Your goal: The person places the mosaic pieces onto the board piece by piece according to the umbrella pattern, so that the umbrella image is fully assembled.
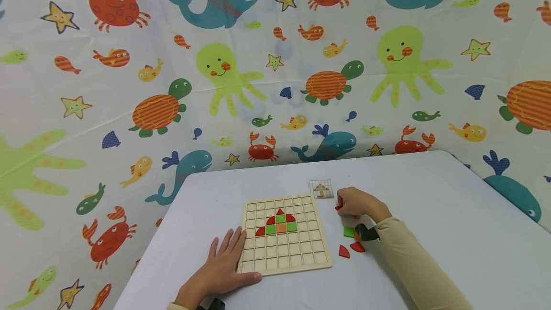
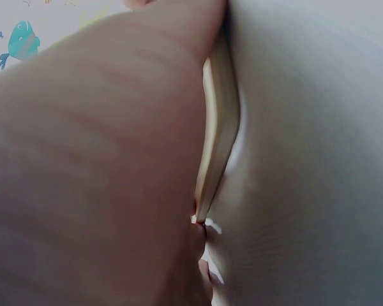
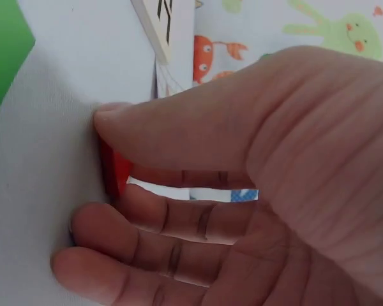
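A light wooden grid board (image 1: 281, 252) lies on the white table, with several red, green and orange tiles set in its upper middle squares. My left hand (image 1: 221, 264) rests flat at the board's lower left corner, fingers spread along its left edge and thumb along its front edge. To the right of the board, my right hand (image 1: 357, 202) pinches a red tile (image 3: 115, 171) between thumb and fingers, close over the tabletop. Most of that tile is hidden by the fingers. Beside the board's upper right corner is a small pattern card (image 1: 321, 189) showing a coloured figure on a grid.
Below my right hand lie a green square tile (image 1: 348, 232), an orange tile (image 1: 357, 235) partly behind the wrist strap, and two red quarter-round tiles, one a red piece (image 1: 344, 251) nearer me. A sea-animal curtain (image 1: 267, 123) hangs behind the table (image 1: 206, 204).
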### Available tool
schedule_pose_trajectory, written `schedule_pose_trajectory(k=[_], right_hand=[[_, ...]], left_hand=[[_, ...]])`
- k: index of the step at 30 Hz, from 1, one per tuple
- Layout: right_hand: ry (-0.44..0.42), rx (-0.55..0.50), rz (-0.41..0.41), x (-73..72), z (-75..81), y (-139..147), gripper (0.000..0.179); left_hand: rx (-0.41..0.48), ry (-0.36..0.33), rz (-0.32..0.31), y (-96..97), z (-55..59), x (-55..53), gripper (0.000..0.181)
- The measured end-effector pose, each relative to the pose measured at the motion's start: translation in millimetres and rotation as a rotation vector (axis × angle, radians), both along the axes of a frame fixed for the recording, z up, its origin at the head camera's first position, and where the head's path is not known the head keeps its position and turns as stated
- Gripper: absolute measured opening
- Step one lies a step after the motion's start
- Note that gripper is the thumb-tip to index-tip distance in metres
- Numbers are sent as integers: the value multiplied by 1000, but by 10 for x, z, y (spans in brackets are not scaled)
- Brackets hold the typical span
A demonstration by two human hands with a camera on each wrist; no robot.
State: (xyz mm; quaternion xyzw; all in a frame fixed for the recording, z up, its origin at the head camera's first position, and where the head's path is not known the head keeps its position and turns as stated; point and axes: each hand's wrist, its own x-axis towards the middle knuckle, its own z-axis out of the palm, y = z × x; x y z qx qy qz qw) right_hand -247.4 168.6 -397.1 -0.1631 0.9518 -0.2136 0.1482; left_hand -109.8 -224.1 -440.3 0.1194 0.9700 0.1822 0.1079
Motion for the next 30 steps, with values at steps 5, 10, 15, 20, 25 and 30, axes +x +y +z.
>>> schedule_pose_trajectory(k=[5, 10, 15, 20, 25, 30], right_hand=[[14, -42, 20, 13, 14, -34, 18], [45, -119, 75, -2, 8, -39, 16], [79, -235, 74, -60, -5, -41, 10], [97, -340, 66, -37, 47, -91, 23], [128, -373, 57, -32, 80, -122, 40], [201, -407, 51, -57, 64, -143, 31]], left_hand=[[4, -3, 3, -1, -1, -5, 126], [6, -14, 2, 0, -7, -4, 126], [6, -16, 8, -5, -13, -13, 127], [11, -10, 5, 5, -3, 3, 126], [20, -12, 4, 7, -11, 4, 127], [8, -9, 8, 12, -6, 11, 127]])
